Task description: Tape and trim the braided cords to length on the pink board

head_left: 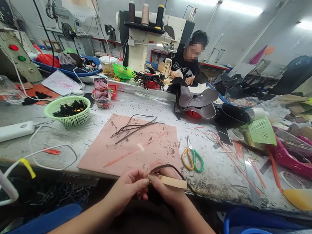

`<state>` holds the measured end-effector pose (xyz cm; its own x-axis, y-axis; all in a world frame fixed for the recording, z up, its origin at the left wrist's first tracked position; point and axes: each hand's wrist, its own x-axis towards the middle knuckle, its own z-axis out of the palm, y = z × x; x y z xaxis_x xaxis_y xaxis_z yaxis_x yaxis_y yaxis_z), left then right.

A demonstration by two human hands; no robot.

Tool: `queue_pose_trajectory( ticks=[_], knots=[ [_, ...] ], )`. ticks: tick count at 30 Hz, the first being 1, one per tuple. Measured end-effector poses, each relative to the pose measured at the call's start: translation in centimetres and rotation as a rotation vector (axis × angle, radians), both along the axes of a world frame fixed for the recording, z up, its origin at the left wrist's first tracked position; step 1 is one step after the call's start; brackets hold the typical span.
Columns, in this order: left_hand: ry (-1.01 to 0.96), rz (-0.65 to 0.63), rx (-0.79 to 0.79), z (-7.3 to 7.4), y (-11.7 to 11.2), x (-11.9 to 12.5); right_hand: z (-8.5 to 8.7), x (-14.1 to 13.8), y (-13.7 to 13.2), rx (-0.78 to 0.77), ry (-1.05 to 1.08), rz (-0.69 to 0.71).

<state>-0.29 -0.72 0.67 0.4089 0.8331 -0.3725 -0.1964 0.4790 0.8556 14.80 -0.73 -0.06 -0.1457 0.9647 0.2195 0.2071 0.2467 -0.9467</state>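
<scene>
Both hands meet at the near edge of the table, fingers pinched. My left hand (129, 187) pinches the end of a thin dark brown cord (168, 167) that loops up over my right hand (166, 191). The right hand also holds a flat tan strip (174, 182) that sticks out to the right. Just beyond them lies a pink work board (101, 152) carrying several more dark cords (135, 128) and a thin orange strip (131, 152).
Scissors with yellow and green handles (192, 159) lie right of the board. A green basket (68, 111) of dark pieces, a phone (100, 89) and a white power strip (6, 132) sit at left. Pink and yellow trays (293, 160) crowd the right. A person sews across the table.
</scene>
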Motion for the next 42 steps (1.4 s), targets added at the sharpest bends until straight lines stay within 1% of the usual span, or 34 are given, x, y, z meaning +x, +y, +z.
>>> queue_pose_trajectory(
  ticks=[6,10,13,17,20,22,24,25,28,30,33,34,35,37,39,42],
  knots=[
    [0.069,0.05,0.165,0.2,0.1,-0.1,0.3,-0.2,-0.2,0.06,-0.02,0.029],
    [0.192,0.024,0.303,0.3,0.2,-0.3,0.3,-0.3,-0.2,-0.004,-0.117,-0.021],
    [0.295,0.026,0.397,0.2,0.2,-0.4,0.4,-0.2,-0.1,-0.041,-0.182,-0.002],
    [0.383,0.039,0.472,0.0,0.1,-0.1,0.7,-0.4,-0.2,-0.002,-0.28,-0.001],
    [0.419,0.021,0.488,-0.1,0.1,0.1,0.3,-0.4,0.1,0.073,-0.396,0.019],
    [0.432,0.012,0.5,0.0,0.1,0.1,-0.4,0.4,0.6,0.16,-0.509,-0.036],
    [0.427,0.022,0.483,-0.1,0.2,-0.1,-1.2,2.3,1.4,0.213,-0.629,-0.163],
    [0.412,0.032,0.435,-0.3,0.3,-0.3,-1.4,3.6,1.7,0.206,-0.679,-0.224],
    [0.301,0.069,0.177,-1.0,0.6,-0.4,-1.7,8.3,2.6,0.09,-0.77,-0.391],
    [0.216,0.103,0.048,-1.4,0.8,-0.2,-1.6,11.4,3.1,-0.073,-0.878,-0.472],
    [0.14,0.137,-0.019,-1.5,1.0,0.3,-1.7,15.3,4.2,-0.422,-1.15,-0.498],
    [0.128,0.141,-0.033,-1.4,1.0,0.4,-1.8,16.4,4.7,-0.499,-1.221,-0.494],
    [0.119,0.143,-0.042,-1.3,1.0,0.5,-2.0,17.4,5.1,-0.542,-1.271,-0.487],
    [0.111,0.146,-0.049,-1.1,1.1,0.6,-2.1,18.7,5.7,-0.573,-1.319,-0.492],
    [0.11,0.157,-0.043,-1.0,1.2,0.5,-2.1,19.0,5.9,-0.602,-1.357,-0.516],
    [0.113,0.182,-0.03,-1.2,1.6,0.4,-2.2,17.2,5.4,-0.574,-1.392,-0.545]
  ],
)
